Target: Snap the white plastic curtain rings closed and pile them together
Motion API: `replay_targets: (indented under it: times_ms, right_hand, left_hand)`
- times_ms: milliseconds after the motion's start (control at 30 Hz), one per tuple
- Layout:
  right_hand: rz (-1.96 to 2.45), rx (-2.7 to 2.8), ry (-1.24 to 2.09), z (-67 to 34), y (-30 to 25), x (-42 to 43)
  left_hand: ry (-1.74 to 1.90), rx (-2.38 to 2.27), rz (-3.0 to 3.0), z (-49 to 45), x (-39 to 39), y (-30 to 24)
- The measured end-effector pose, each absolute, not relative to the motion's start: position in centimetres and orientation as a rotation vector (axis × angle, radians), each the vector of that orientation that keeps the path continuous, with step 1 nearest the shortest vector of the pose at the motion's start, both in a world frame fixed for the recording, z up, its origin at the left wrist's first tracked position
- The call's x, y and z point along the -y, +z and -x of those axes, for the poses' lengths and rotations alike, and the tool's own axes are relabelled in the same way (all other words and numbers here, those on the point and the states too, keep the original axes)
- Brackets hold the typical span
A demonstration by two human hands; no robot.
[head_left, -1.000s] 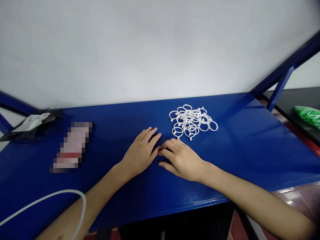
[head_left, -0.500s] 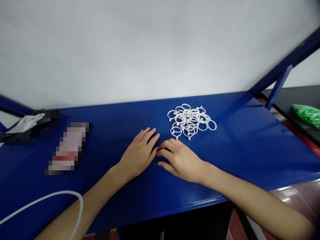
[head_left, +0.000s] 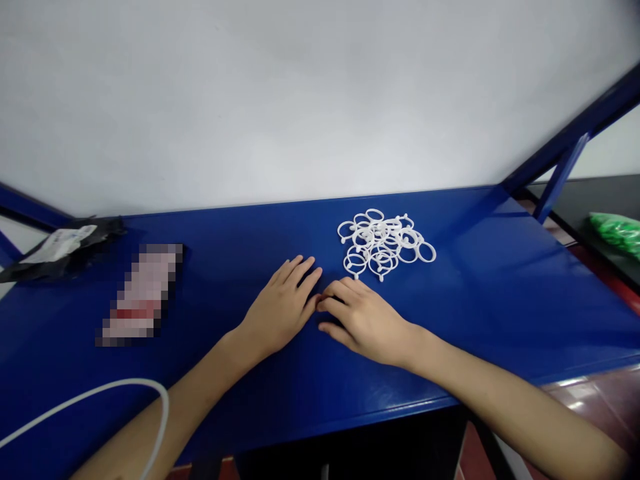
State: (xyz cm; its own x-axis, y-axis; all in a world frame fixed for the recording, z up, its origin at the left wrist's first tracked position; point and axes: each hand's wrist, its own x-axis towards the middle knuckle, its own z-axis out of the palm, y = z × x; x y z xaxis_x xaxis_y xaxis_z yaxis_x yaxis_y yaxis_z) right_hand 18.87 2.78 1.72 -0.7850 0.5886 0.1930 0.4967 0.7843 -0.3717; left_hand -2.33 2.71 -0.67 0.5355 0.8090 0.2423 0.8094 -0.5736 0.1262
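My left hand (head_left: pixel 280 303) lies palm down on the blue table (head_left: pixel 240 230), its fingers stretched out and holding nothing. Beside it my right hand (head_left: pixel 363 317) rests on the same surface, fingers loosely bent and apart, with nothing visible in them. Its fingertips touch the left thumb. Just beyond the right hand is a loose pile of white plastic rings (head_left: pixel 383 240), several of them overlapping, many with a small knob on the rim. Neither hand touches the pile.
A pixelated pinkish flat object (head_left: pixel 145 287) lies to the left. Behind it sits a black plastic package (head_left: pixel 85 240) with a white label. A white cable (head_left: pixel 120 382) loops over my left forearm. At far right, a green bag (head_left: pixel 620 230) rests on a dark surface. A pale wall stands behind.
The whole view has shifted very slightly to the right. Both hands and the rings keep their places on the table.
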Motion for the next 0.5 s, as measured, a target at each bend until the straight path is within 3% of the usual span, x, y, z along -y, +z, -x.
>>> replay_targets:
  times_ms: [500]
  right_hand:
    - [0.801,2.651,0.466,-19.07,1.72,-3.11]
  left_hand:
    - [-0.407,1.439,2.74,2.34,-2.68,-0.67]
